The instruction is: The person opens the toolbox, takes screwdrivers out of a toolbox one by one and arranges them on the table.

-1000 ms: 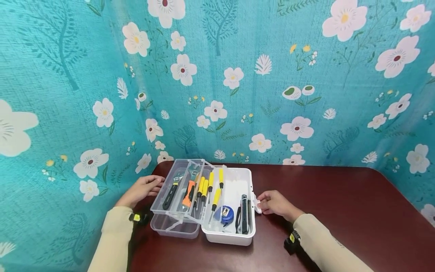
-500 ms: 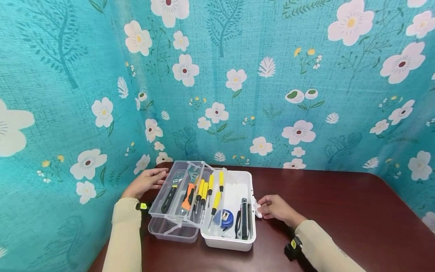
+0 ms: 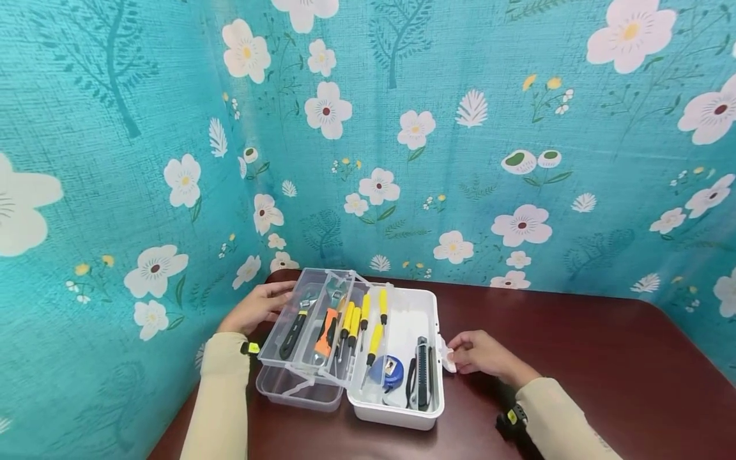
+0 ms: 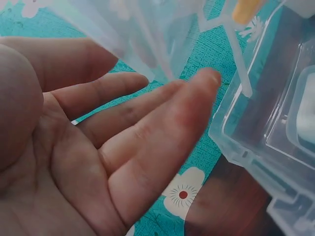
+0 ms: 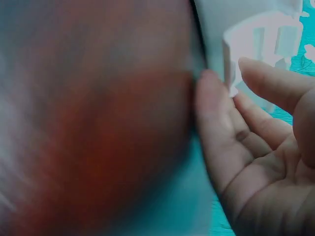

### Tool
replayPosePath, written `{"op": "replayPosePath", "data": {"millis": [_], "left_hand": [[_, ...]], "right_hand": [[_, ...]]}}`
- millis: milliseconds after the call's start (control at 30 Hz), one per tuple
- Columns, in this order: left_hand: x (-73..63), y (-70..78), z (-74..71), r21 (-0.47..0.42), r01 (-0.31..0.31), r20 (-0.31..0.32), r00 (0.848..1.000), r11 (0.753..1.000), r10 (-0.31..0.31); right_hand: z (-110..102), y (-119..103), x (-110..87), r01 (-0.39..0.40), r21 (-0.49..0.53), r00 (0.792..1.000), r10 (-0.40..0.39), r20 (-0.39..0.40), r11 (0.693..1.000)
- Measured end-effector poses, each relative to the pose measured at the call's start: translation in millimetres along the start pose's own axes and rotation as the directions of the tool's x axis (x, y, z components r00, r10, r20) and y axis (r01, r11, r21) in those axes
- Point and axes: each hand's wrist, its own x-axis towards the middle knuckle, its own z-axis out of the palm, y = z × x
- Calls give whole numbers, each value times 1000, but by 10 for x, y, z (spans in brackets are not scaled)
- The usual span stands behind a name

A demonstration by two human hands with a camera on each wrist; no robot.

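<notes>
Here, near the back left corner of the table (image 3: 604, 345), my toolbox (image 3: 397, 418) stands with its clear trays spread out toward the table's left edge. My right hand (image 3: 482, 353) is on the box's right side, thumb and fingers curled together on the white latch (image 3: 447, 359), pinching it. My left hand (image 3: 255, 308) is at the other side, beside the upper tray (image 3: 313, 281), its fingers loosely straight and holding nothing; I cannot tell whether the fingertips touch the plastic.

In that upper tray lie a wrench (image 3: 294, 335) with a black handle and, to its right, an orange tool (image 3: 326, 332). The lower tray (image 3: 293, 402) sticks out underneath, toward the table's front edge. Several yellow-handled screwdrivers (image 3: 353, 322) lie along the middle, between the wrench and the white base. Down in the base, near its front, are a blue tape measure (image 3: 393, 373) and, close to the right wall, a black knife (image 3: 423, 374). A teal flowered curtain (image 3: 397, 147) hangs behind the table's back edge and along its left. Beige sleeves (image 3: 221, 396) cover my arms.
</notes>
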Motion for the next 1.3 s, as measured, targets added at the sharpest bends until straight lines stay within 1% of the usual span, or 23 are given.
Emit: {"op": "replayPosePath", "data": {"millis": [33, 100, 167, 233, 333, 433, 567, 667, 733, 833, 1000, 1133, 1300], "left_hand": [[9, 12, 19, -5, 2, 1, 1000, 1000, -2], [21, 24, 42, -11, 0, 6, 1000, 1000, 0], [28, 32, 50, -18, 0, 7, 1000, 1000, 0], [23, 33, 45, -10, 2, 3, 1000, 1000, -2], [15, 34, 30, -8, 3, -1, 1000, 1000, -3], [13, 40, 29, -2, -1, 3, 1000, 1000, 1], [-16, 39, 30, 28, 14, -7, 1000, 1000, -14], [-41, 47, 39, 54, 28, -12, 1000, 998, -27], [-48, 56, 46, 53, 34, -6, 999, 998, -34], [-50, 67, 48, 37, 18, 14, 1000, 999, -19], [-38, 57, 44, 2, -14, 25, 1000, 1000, 14], [-30, 36, 52, 3, -7, 25, 1000, 1000, 7], [-49, 32, 42, 21, -2, 8, 1000, 1000, 2]], "right_hand": [[-36, -22, -14, 5, -38, 1000, -5, -10, 999], [-100, -109, -40, -2, -144, 998, -8, -64, 990], [-159, -228, -41, -11, -250, 993, -19, -119, 968], [-205, -363, -9, -21, -331, 987, -34, -160, 943], [-257, -564, 73, 3, -409, 982, -81, -172, 912], [-258, -750, 164, 43, -447, 978, -128, -163, 894], [-131, -989, 265, 82, -480, 978, -162, -128, 874], [10, -1165, 323, 89, -505, 982, -160, -99, 859], [95, -1269, 362, 83, -528, 985, -150, -84, 845], [197, -1386, 433, 74, -549, 987, -138, -76, 832], [321, -1503, 581, 90, -576, 986, -153, -61, 812], [408, -1545, 660, 104, -586, 987, -157, -40, 803], [533, -1562, 745, 119, -620, 983, -181, -37, 776]]}}
